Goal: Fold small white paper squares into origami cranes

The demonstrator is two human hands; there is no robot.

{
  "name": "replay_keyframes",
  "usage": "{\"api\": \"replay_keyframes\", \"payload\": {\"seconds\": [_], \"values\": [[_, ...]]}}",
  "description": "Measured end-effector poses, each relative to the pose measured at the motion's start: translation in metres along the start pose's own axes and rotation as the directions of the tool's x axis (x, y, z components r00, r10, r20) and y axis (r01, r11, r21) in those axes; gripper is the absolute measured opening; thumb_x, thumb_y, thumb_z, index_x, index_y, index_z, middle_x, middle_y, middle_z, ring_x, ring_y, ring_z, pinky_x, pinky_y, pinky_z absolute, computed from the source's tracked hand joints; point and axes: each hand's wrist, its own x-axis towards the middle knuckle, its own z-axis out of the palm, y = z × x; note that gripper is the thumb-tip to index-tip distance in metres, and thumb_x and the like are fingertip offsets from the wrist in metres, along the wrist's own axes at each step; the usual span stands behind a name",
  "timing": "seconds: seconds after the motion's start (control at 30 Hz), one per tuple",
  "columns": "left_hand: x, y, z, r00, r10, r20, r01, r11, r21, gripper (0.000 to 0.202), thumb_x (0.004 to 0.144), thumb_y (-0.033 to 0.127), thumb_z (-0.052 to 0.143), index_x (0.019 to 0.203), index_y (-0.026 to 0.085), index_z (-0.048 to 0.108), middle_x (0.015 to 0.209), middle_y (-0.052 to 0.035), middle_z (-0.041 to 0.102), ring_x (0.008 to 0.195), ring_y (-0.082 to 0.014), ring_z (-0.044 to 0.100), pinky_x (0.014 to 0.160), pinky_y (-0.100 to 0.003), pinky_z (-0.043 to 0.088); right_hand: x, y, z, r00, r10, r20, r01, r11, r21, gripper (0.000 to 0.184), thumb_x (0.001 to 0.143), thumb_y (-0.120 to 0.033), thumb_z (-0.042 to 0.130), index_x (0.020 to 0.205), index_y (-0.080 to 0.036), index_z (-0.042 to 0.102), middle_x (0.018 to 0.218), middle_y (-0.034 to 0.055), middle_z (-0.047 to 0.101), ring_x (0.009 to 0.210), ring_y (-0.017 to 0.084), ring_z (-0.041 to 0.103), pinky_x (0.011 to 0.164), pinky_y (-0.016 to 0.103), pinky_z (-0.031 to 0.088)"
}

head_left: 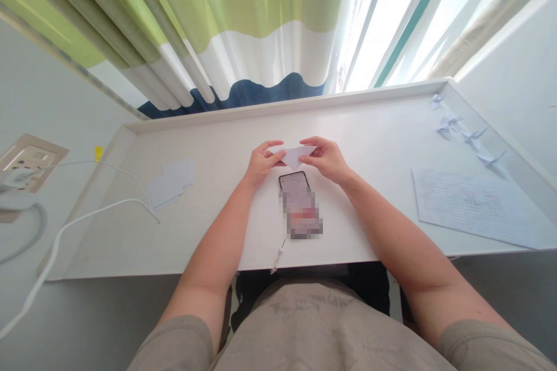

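A small white folded paper [295, 156] in a triangular shape is held between both hands just above the white table [209, 226]. My left hand [261, 162] pinches its left corner and my right hand [327, 157] pinches its right corner. Directly below the paper a phone [299, 202] lies flat on the table with its screen lit.
A stack of white paper squares [170, 184] lies to the left. Several folded paper cranes [462, 130] stand at the far right, near a written sheet [474, 206]. White cables [87, 208] run from a wall socket [26, 161] on the left. Curtains hang behind the table.
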Motion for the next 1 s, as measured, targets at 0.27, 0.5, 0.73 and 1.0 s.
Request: {"api": "replay_keyframes", "payload": {"seconds": [0.27, 0.5, 0.73, 1.0], "values": [[-0.011, 0.007, 0.011, 0.976, -0.161, 0.144, 0.159, 0.987, 0.025, 0.063, 0.062, 0.061, 0.1, 0.091, 0.011, 0.072, 0.089, -0.0133, 0.082, 0.082, -0.0242, 0.082, 0.079, -0.034, 0.065, -0.002, -0.007, 0.01, 0.988, -0.037, -0.147, 0.045, 0.998, 0.048, 0.062, 0.065, -0.057, 0.096, 0.11, -0.023, 0.073, 0.079, 0.0019, 0.076, 0.075, 0.022, 0.071, 0.074, 0.039, 0.06], [-0.014, 0.007, 0.014, 0.972, -0.184, 0.149, 0.177, 0.983, 0.057, 0.057, 0.062, 0.055, 0.102, 0.084, 0.011, 0.074, 0.091, -0.0168, 0.084, 0.077, -0.0237, 0.081, 0.078, -0.036, 0.066, -0.004, -0.01, 0.012, 0.986, -0.031, -0.166, 0.036, 0.999, 0.029, 0.061, 0.063, -0.062, 0.096, 0.105, -0.022, 0.076, 0.084, 0.0037, 0.077, 0.073, 0.021, 0.071, 0.075, 0.04, 0.062], [-0.015, 0.005, 0.012, 0.975, -0.171, 0.141, 0.16, 0.983, 0.089, 0.052, 0.066, 0.051, 0.101, 0.087, 0.01, 0.076, 0.09, -0.0161, 0.083, 0.083, -0.0262, 0.082, 0.085, -0.041, 0.066, 0.001, -0.014, -0.003, 0.996, 0.037, -0.081, -0.034, 0.999, 0.037, 0.059, 0.081, -0.078, 0.077, 0.083, -0.019, 0.08, 0.079, 0.008, 0.078, 0.073, 0.021, 0.073, 0.076, 0.038, 0.065], [-0.014, 0.005, 0.01, 0.973, -0.17, 0.159, 0.158, 0.984, 0.085, 0.047, 0.065, 0.048, 0.101, 0.081, 0.011, 0.076, 0.087, -0.0138, 0.083, 0.082, -0.025, 0.082, 0.083, -0.04, 0.066, 0.001, -0.018, -0.019, 0.999, 0.035, 0.025, -0.031, 0.989, -0.144, 0.062, 0.078, -0.079, 0.078, 0.08, -0.016, 0.08, 0.064, 0.0075, 0.075, 0.061, 0.02, 0.072, 0.063, 0.034, 0.06]]}}
